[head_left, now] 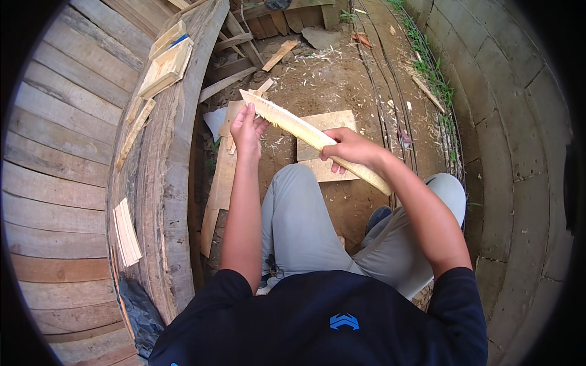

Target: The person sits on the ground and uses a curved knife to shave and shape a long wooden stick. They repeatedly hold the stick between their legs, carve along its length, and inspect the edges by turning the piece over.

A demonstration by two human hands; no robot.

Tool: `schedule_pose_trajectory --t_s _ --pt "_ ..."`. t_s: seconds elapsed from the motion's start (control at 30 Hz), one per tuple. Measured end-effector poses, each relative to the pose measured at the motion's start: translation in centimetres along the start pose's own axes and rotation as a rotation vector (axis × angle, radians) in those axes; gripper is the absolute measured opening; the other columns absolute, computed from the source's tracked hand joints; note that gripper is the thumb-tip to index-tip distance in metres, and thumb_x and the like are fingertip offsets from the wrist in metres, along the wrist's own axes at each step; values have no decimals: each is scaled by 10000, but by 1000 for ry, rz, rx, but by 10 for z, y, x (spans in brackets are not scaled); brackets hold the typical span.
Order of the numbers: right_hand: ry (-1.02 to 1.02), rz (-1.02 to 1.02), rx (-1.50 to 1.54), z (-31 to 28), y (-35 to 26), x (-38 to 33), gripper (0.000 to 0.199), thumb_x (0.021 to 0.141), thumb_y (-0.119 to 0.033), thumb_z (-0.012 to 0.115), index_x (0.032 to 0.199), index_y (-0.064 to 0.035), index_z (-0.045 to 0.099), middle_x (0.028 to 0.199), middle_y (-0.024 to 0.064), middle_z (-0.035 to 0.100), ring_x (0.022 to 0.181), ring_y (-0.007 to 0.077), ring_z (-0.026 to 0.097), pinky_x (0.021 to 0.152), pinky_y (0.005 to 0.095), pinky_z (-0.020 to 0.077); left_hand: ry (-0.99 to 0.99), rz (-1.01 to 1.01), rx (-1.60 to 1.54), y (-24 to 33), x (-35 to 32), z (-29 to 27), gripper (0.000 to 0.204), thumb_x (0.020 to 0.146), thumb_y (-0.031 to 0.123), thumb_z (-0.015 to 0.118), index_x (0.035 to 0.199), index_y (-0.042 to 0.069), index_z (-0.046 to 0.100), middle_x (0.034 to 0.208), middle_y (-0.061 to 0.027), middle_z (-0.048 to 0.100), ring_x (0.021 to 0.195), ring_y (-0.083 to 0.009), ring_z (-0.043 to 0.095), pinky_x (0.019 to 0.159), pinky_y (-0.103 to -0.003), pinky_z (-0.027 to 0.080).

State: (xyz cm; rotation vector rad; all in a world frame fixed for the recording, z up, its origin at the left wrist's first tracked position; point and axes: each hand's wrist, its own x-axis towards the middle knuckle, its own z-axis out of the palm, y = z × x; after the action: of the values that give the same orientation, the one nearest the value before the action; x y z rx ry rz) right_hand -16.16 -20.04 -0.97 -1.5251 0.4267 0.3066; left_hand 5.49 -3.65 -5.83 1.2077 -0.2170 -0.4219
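Observation:
A long, pale wooden strip [293,125] lies slantwise across both hands above my knees. Its far left end is cut to a point, and ragged splinters stand out along the lower edge near that end. With thumb and fingers, my left hand [246,133] holds the strip close to the point. My right hand [353,147] wraps over the strip further down, its thumb on the near side. The strip's lower right end passes beneath my right forearm. Under the strip, a flat wooden board [332,172] lies on the ground.
On the left runs a thick timber bench [177,183] bearing a small wooden frame [165,70], short slats [126,232] and a black plastic bag [140,314]. A concrete block wall [506,183] rises on the right. Wood shavings and dark cables [378,79] lie on the dirt.

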Motion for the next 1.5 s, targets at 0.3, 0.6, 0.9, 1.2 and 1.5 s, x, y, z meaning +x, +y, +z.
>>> schedule_pose_trajectory --t_s 0.3,0.6,0.9,1.2,1.5 --pt "7 -25 34 1 2 1 405 830 -169 627 1173 35 559 908 106 640 637 172 648 546 297 546 54 -53 -7 -3 -8 6 478 1002 396 530 1238 -19 524 1054 -133 619 827 -226 664 688 -340 573" --pt "98 0 323 -12 -6 -2 411 872 -240 601 1234 -58 534 844 29 569 574 88 500 475 259 441 -17 -251 80 -42 -41 16 388 1019 352 424 1253 55 509 1020 -109 618 757 -187 655 602 -304 543" --pt "-103 -108 748 -39 -8 -11 534 839 -267 490 1336 -68 497 636 -24 440 488 97 443 456 279 436 -260 -513 150 -126 -128 28 264 997 278 515 1157 77 576 899 -75 641 589 -113 596 513 -268 497" --pt "314 -235 876 -60 -1 -11 228 797 -235 505 984 -110 467 718 18 495 533 139 464 468 289 412 -707 -374 601 -171 -163 28 208 942 143 589 1124 45 605 942 -72 651 629 -122 629 535 -270 492" --pt "545 -507 582 -112 -37 -67 478 822 -328 523 1240 -95 530 742 39 536 629 171 548 594 358 499 -618 -399 623 -176 -159 23 228 900 143 608 1104 41 617 918 -88 674 626 -169 656 583 -297 530"
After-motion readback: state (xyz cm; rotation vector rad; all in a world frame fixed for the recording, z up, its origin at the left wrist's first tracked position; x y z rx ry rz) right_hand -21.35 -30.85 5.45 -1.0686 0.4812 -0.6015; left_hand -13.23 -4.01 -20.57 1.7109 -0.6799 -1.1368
